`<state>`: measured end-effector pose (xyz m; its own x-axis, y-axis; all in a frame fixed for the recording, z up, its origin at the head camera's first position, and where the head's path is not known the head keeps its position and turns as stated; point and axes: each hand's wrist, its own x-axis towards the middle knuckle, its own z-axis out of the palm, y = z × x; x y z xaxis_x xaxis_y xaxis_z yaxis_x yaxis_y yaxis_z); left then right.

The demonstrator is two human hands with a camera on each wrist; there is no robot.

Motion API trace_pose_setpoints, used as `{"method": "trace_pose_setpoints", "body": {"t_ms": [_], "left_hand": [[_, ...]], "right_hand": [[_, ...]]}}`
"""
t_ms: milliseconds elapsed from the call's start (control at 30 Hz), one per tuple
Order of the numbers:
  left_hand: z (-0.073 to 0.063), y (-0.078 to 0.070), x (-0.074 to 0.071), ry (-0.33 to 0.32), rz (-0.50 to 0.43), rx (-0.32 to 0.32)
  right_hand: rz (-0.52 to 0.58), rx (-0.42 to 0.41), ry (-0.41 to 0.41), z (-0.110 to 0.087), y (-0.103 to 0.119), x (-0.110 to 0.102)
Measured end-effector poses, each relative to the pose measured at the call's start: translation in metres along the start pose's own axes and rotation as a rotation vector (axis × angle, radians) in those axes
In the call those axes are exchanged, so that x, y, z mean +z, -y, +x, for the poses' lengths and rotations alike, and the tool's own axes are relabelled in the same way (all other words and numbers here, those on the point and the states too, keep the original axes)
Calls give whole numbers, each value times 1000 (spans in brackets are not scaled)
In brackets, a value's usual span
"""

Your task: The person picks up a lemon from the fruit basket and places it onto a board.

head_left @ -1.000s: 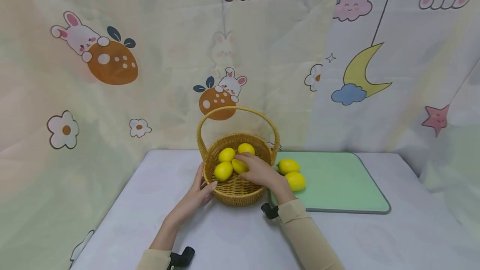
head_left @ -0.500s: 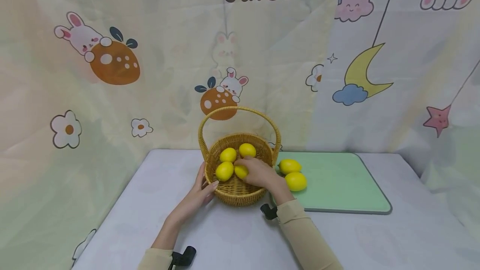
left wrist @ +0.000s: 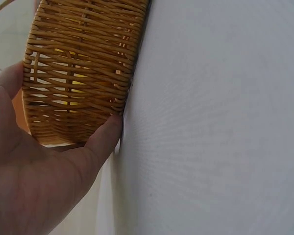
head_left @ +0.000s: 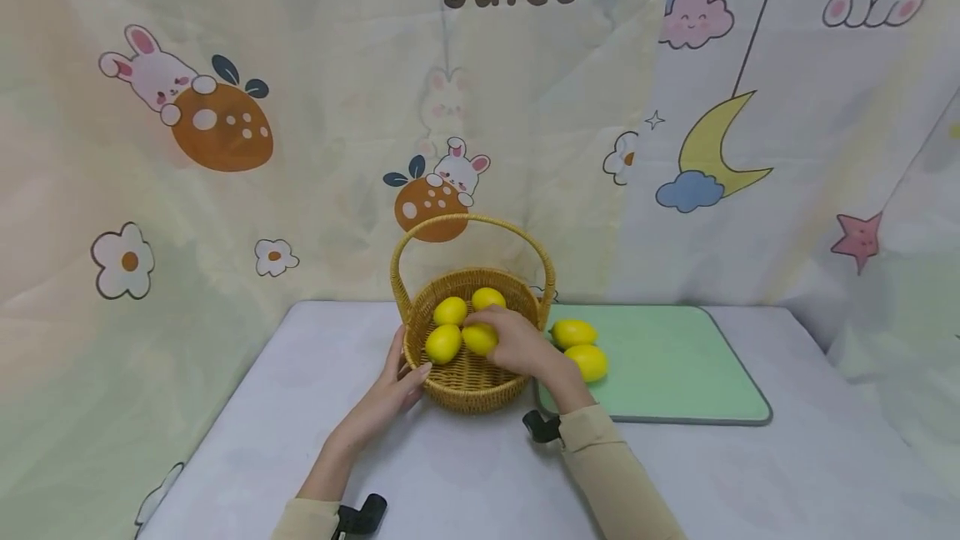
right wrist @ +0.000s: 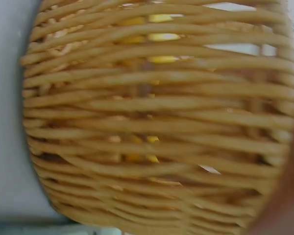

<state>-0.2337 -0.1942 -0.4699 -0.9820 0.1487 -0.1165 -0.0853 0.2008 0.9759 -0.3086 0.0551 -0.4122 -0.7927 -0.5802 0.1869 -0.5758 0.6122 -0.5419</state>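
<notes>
On the white table [head_left: 450, 473] sits a round basket [head_left: 468, 400], woven from tan strands, with a tall arched handle. A person's left grip [head_left: 393, 390] holds its side, thumb near the rim. Inside the basket, the right grip [head_left: 519, 344] has its fingers curled about a smooth oval lemon [head_left: 480, 341], three other lemons [head_left: 444, 344] clustered near it. Two plump lemons [head_left: 587, 363] rest on a flat green board [head_left: 675, 365] with rounded corners.
</notes>
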Motion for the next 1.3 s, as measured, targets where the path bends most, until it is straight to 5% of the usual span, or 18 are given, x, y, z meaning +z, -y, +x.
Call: {"method": "trace_pose_setpoints", "body": {"t_ms": [500,1300], "left_hand": [[-2,-2,-9,1,10,9],[1,1,-2,20,8,17]], "right_hand": [[29,14,-58,-20,9,-26],[20,20,30,-68,12,-66]]}}
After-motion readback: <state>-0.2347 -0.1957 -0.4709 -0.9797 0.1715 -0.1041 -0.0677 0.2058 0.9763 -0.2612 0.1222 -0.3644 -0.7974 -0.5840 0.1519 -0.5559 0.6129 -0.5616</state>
